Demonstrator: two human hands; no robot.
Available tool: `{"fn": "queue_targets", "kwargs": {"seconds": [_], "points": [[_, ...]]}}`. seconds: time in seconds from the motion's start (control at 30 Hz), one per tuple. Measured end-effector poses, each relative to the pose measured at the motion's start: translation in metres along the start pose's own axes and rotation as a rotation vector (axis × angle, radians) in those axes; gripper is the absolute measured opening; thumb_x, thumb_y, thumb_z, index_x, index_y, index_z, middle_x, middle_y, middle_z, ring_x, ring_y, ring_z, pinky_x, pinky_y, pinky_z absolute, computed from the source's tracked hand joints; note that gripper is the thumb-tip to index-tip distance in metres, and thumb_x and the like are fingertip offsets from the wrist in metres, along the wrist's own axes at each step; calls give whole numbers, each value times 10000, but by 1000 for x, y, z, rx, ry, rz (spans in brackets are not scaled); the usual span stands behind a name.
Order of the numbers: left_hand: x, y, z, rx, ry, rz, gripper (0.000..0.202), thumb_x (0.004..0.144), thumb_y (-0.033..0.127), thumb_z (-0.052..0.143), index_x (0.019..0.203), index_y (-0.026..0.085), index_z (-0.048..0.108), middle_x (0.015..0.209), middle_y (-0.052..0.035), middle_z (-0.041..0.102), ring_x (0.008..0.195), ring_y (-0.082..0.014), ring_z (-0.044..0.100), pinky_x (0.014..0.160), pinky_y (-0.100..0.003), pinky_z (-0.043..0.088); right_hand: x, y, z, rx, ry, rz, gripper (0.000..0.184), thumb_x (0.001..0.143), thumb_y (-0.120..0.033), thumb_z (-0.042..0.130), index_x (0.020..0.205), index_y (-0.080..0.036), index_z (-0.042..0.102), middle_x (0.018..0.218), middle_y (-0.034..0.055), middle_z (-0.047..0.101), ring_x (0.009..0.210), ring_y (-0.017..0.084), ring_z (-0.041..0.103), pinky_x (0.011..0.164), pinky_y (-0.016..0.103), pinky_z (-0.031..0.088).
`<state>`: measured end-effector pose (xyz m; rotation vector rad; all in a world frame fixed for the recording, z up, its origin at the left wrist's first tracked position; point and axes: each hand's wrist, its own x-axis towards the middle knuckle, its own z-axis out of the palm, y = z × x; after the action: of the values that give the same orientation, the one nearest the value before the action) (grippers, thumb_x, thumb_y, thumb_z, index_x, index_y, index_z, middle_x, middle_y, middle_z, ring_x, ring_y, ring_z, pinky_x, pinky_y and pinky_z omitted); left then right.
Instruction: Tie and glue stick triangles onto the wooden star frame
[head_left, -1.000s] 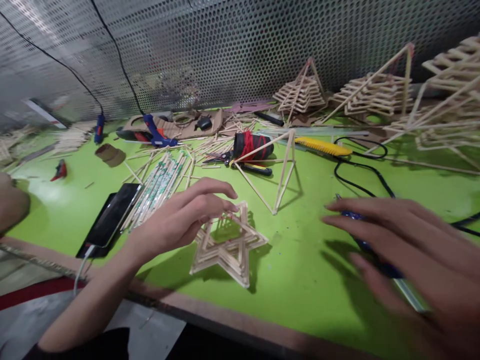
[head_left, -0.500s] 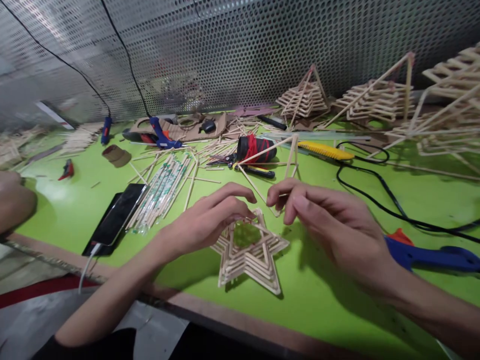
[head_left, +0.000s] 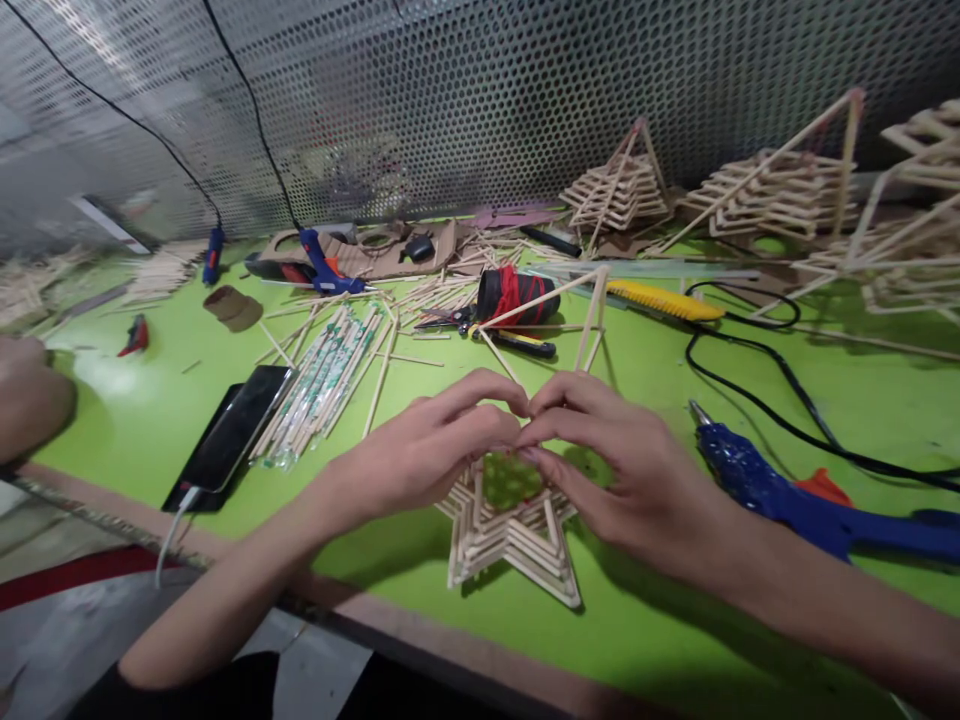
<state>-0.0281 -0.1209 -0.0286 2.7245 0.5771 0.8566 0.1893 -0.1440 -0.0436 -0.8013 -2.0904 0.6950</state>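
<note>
A star built of stacked wooden sticks (head_left: 517, 540) lies on the green table (head_left: 637, 620) near its front edge. My left hand (head_left: 427, 450) rests over the star's upper left part with fingers curled and pressed on its top point. My right hand (head_left: 622, 465) comes in from the right, its fingertips meeting the left hand's at the same top point. Both hands hold the star; its upper points are hidden under them. A blue glue gun (head_left: 795, 490) lies on the table just right of my right hand.
A phone (head_left: 229, 435) on a cable and a bundle of wrapped sticks (head_left: 319, 385) lie to the left. Behind the hands are a stick triangle frame (head_left: 577, 315), a red-wound black spool (head_left: 514, 295), scissors, a yellow tool (head_left: 664, 300), black cables and stacked stick models. Another person's hand (head_left: 30, 395) shows at the far left.
My right hand let go of the blue glue gun, which now lies on the table, and moved left to join my left hand on the star. The star shifted slightly right.
</note>
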Motion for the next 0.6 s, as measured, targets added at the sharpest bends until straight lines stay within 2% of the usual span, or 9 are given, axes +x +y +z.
{"fn": "queue_targets", "kwargs": {"seconds": [0.13, 0.27, 0.37, 0.43, 0.53, 0.6], "points": [[0, 1, 0, -15, -5, -24, 151, 969, 61, 432, 996, 160, 543, 1118, -93, 614, 1047, -162, 622, 858, -269, 550, -1, 0, -4, 104, 33, 89, 99, 943, -133, 560, 882, -186, 618, 893, 35, 567, 841, 152, 554, 703, 284, 451], [2, -2, 2, -48, -32, -65, 162, 966, 64, 450, 1016, 172, 561, 1139, -82, 608, 1078, -151, 611, 860, -242, 542, 0, -1, -11, 486, 133, 254, 106, 910, -225, 638, 806, -208, 626, 911, 28, 606, 905, 169, 584, 760, 283, 471], [2, -4, 6, -75, -14, -73, 150, 973, 75, 463, 1029, 162, 573, 1121, -87, 611, 1094, -139, 607, 885, -226, 532, 2, -2, -15, 770, 197, 329, 129, 922, -218, 567, 802, -215, 614, 949, 42, 662, 900, 177, 617, 742, 287, 492], [0, -5, 9, -99, 11, -81, 132, 979, 91, 473, 1025, 168, 570, 1119, -83, 614, 1088, -130, 609, 888, -221, 531, 3, -3, -16, 874, 185, 334, 141, 948, -205, 502, 839, -224, 591, 931, 42, 689, 869, 175, 629, 766, 308, 505], [-4, -6, 12, -126, 46, -107, 127, 976, 93, 487, 1021, 183, 564, 1121, -77, 617, 1077, -129, 615, 854, -225, 542, 5, -4, -15, 963, 103, 352, 151, 982, -224, 461, 865, -236, 554, 744, 35, 667, 964, 213, 626, 823, 361, 512], [-7, -7, 12, -142, 63, -125, 128, 975, 96, 487, 1022, 185, 566, 1114, -79, 624, 1088, -140, 614, 855, -243, 547, 5, -4, -13, 1039, 88, 382, 146, 982, -249, 486, 848, -235, 540, 571, -3, 531, 901, 221, 628, 816, 375, 516]]}}
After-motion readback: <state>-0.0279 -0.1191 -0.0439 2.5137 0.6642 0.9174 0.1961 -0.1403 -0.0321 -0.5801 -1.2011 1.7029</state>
